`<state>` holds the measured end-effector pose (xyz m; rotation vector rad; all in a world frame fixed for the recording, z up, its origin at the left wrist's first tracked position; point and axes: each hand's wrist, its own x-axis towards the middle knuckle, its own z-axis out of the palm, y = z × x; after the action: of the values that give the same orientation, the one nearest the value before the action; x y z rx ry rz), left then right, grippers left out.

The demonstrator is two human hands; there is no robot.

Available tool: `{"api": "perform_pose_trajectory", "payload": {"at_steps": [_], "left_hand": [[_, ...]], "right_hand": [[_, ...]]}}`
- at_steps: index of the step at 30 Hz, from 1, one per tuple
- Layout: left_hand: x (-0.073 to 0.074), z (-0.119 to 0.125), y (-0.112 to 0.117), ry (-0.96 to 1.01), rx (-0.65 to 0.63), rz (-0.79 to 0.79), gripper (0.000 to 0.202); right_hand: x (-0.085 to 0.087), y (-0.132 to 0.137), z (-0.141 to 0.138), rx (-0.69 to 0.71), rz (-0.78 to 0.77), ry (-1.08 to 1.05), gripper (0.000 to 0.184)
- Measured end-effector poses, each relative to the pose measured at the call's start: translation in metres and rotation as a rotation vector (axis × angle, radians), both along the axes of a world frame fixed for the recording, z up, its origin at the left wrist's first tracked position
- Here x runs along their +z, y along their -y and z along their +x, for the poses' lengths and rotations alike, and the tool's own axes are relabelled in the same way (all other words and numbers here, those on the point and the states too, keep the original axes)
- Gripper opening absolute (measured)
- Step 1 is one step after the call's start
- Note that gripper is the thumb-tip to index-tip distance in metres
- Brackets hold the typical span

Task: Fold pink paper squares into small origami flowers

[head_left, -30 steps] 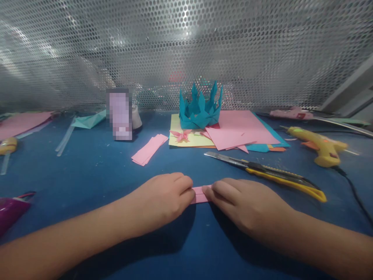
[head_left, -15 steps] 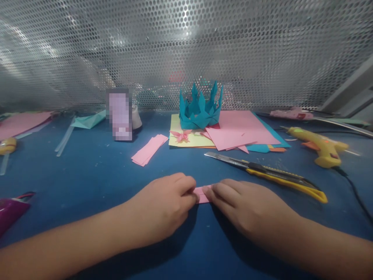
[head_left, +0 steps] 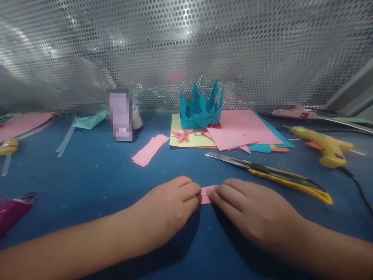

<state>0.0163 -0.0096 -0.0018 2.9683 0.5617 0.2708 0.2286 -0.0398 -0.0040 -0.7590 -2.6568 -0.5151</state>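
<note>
Between my hands a small folded strip of pink paper (head_left: 207, 195) lies at the table's front middle, with only its centre showing. My left hand (head_left: 171, 210) is closed on the strip's left end, fingers bunched together. At the right end, my right hand (head_left: 247, 208) has its fingers closed on the paper; the fingertips are partly hidden. Just beyond my right hand rests a utility knife (head_left: 271, 175) with its blade out. A fanned stack of pink paper strips (head_left: 150, 150) lies behind my left hand.
Farther back, a blue paper crown (head_left: 201, 112) and a pink paper flower (head_left: 182, 135) sit on coloured sheets (head_left: 247, 124). A yellow glue gun (head_left: 323, 144) lies at right, its cord trailing. A blurred-out phone (head_left: 120, 114) stands at left, before a perforated metal screen (head_left: 163, 46).
My left hand has shifted slightly right and its fingers have moved along the strip. My right hand stays nearly in place at the other end. The view has turned a little.
</note>
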Motion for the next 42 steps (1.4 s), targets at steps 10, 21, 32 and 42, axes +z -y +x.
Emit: {"api": "perform_pose_trajectory", "payload": {"at_steps": [10, 21, 32, 42], "left_hand": [[0.003, -0.001, 0.001, 0.009, 0.034, -0.085, 0.029], [-0.001, -0.001, 0.0, -0.012, -0.01, -0.055, 0.033], [0.004, 0.002, 0.001, -0.011, 0.029, -0.109, 0.038], [0.005, 0.001, 0.001, -0.029, 0.016, -0.079, 0.045]], "right_hand": [[-0.001, 0.003, -0.002, -0.069, 0.016, 0.011, 0.036], [0.006, -0.002, 0.007, -0.124, -0.096, 0.021, 0.033], [0.008, -0.021, 0.016, -0.278, -0.482, -0.187, 0.015], [0.015, -0.016, 0.01, -0.393, -0.62, -0.248, 0.013]]}}
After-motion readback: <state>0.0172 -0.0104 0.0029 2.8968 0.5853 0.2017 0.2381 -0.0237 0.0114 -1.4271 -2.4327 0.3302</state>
